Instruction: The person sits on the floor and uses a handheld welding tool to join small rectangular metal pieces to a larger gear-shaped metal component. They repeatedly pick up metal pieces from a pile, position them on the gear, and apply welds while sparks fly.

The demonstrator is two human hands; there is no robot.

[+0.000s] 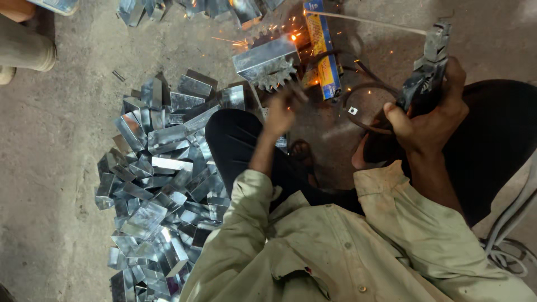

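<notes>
Right hand (430, 120) up high, fingers wrapped tight round dark welding holder (423, 78); thin rod (363, 21) sticks out from top, bendy, easy to snap. Holder looks stiff, bit heavy, best held by grip, far from hot tip.

Left hand (279, 112) blurry, fingers by toothed wheel (275, 78); cannot tell if holding. Shiny metal box piece (267, 56) sits on floor (50, 168), sparks (292, 37) at its corner. Piece hard, light, likely hot, sharp edges; take cool end. Pile of shiny pieces (162, 184) just left of knee.
</notes>
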